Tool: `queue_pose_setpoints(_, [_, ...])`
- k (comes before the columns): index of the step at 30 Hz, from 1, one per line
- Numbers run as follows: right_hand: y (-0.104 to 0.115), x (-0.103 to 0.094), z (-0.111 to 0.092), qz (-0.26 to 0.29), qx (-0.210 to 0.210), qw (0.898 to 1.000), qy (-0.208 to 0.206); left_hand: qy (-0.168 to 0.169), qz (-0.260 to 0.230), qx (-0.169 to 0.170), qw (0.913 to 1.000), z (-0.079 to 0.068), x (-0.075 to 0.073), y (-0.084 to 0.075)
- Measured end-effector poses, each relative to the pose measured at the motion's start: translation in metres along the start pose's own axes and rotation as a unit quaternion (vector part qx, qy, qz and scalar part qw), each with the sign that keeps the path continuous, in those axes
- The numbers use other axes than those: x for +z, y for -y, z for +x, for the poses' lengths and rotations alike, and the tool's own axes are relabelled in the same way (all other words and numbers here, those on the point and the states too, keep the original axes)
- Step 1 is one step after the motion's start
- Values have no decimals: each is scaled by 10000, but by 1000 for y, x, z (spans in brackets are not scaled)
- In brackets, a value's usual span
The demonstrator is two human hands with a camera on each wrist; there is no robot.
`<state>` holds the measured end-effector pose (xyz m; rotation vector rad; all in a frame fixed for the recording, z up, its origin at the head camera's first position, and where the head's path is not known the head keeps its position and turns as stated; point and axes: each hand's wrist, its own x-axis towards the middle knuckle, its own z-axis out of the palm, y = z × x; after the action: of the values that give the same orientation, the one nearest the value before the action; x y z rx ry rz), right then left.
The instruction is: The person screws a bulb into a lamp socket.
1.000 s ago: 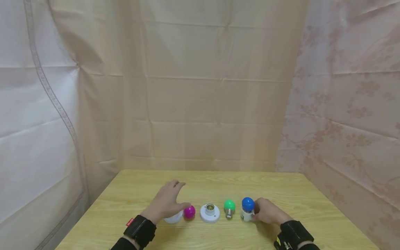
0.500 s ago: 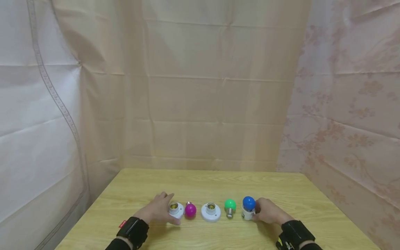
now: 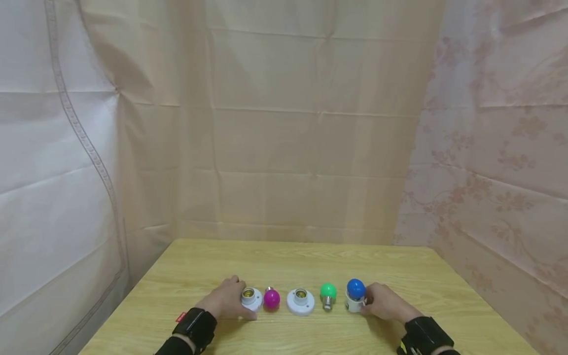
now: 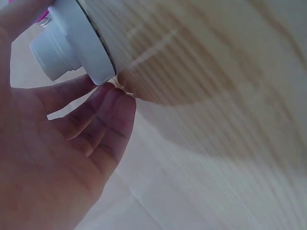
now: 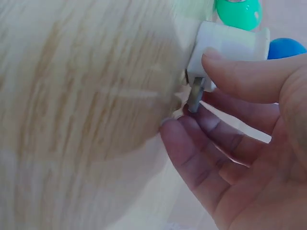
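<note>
In the head view my left hand holds a round white lamp holder by its base, thumb in front and fingers behind. Its brass-lined opening faces up. The left wrist view shows fingertips at the rim of the base. At the right, my right hand grips a white plug-in lamp socket resting on the table. A blue bulb stands upright in it. In the right wrist view the thumb presses the socket's side, beside a flat metal prong; the fingers lie behind.
Between the hands, a magenta bulb lies close beside the left lamp holder. A second round lamp holder and a green bulb follow to its right. Cloth curtains hang behind the wooden table.
My left hand has moved from above the lamp holder down to its left side and now holds it. My right hand stays at the plug-in socket. The view has shifted slightly.
</note>
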<state>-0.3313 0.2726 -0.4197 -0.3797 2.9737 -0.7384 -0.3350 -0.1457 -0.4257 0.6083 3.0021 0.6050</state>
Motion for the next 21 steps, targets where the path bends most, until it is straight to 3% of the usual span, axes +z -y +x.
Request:
queue_pose_setpoints(5, [4, -10, -7, -312, 35, 9995, -35, -28, -30, -13, 10000, -2, 0, 1])
queue_pose_setpoints(10, [20, -26, -16, -1210, -96, 9922, -282, -42, 88, -20, 9999, -4, -1, 4])
queue_pose_setpoints(16, [68, -41, -27, -1998, -128, 9777, -635, -18, 29, -47, 10000, -5, -2, 5])
queue_pose_setpoints(21, [115, -35, -21, -2149, -740, 9663, -1208, -29, -47, -140, 9999, -4, -2, 4])
